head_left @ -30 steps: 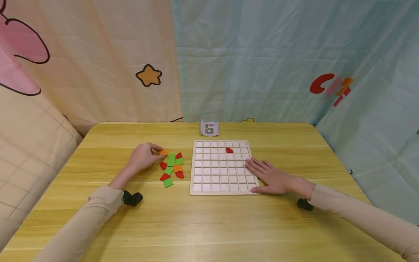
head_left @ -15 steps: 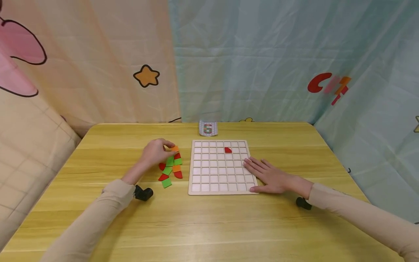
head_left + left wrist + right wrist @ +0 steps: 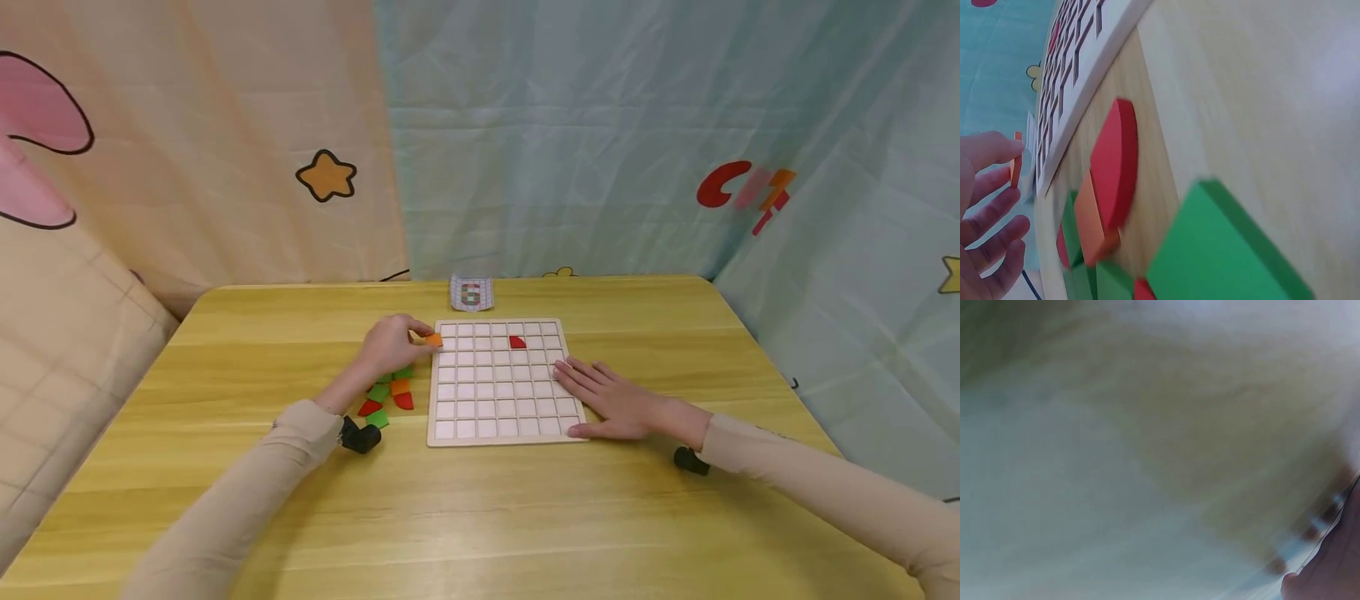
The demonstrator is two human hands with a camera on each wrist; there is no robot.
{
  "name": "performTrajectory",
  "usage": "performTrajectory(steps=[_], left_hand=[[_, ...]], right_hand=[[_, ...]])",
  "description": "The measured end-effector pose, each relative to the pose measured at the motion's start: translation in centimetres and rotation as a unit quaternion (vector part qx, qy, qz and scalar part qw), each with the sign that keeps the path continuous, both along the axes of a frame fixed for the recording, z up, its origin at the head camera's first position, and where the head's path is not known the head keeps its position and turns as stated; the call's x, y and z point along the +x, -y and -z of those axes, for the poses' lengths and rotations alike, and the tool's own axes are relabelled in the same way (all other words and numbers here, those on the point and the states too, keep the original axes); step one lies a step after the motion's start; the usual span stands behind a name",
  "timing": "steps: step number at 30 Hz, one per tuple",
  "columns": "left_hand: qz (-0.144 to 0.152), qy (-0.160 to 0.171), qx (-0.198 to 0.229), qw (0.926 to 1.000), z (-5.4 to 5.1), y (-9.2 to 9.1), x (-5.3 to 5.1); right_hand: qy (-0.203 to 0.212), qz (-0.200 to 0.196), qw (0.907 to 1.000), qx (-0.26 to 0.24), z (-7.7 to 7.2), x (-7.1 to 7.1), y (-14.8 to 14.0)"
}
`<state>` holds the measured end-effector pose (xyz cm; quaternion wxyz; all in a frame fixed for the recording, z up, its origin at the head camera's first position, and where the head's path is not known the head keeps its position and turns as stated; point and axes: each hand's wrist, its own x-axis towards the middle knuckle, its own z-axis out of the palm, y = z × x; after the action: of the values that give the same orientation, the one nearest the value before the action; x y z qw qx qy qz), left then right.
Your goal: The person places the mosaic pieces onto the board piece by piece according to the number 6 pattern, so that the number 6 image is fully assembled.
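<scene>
I have an orange tile [image 3: 434, 340] pinched between the thumb and fingers of the left hand [image 3: 390, 343], up at the left edge of the grid board [image 3: 486, 391], near its far corner; I cannot tell whether tile and board touch. A red quarter-round [image 3: 517, 342] sits in the board's second row from the far side, fifth column from the left. The right hand [image 3: 615, 404] lies across the board's right edge, fingers straight, thumb spread toward the near corner; my right wrist view is mostly blur. Loose green, red and orange pieces [image 3: 378, 392] lie clustered left of the board on the bench [image 3: 480, 517], partly hidden by the left hand. Beyond the board I see a small patterned card [image 3: 471, 294], and a printed curtain [image 3: 562, 125] behind.
</scene>
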<state>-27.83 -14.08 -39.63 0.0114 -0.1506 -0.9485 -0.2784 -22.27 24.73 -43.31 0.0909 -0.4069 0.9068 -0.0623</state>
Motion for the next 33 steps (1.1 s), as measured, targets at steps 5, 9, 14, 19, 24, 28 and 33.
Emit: performTrajectory(steps=[5,9,14,19,24,28,33], left_hand=[[0.011,0.002,0.004,0.9999,0.5,-1.7,-0.5],[0.023,0.005,0.013,0.9996,0.5,-3.0,-0.8],[0.033,0.014,0.016,0.9992,0.4,-4.4,-1.2],[0.041,0.017,0.015,0.9989,0.3,-5.6,-1.5],[0.057,0.013,0.003,0.9983,0.4,-6.7,-2.1],[0.067,0.016,-0.001,0.9976,0.7,-7.6,-2.5],[0.068,0.035,-0.007,0.997,0.9,-8.4,-2.9]], right_hand=[[-0.002,-0.008,1.0,0.002,-0.1,0.0,0.0],[0.001,-0.006,0.9999,0.011,-0.3,0.0,0.1],[0.009,0.001,0.9995,0.03,-0.8,0.0,0.3],[0.015,0.005,0.999,0.041,-1.0,0.1,0.4],[0.018,0.006,0.9989,0.042,-1.0,0.1,0.4],[0.016,0.006,0.999,0.041,-1.1,0.1,0.4],[0.02,0.01,0.9985,0.05,-1.3,0.2,0.5]])
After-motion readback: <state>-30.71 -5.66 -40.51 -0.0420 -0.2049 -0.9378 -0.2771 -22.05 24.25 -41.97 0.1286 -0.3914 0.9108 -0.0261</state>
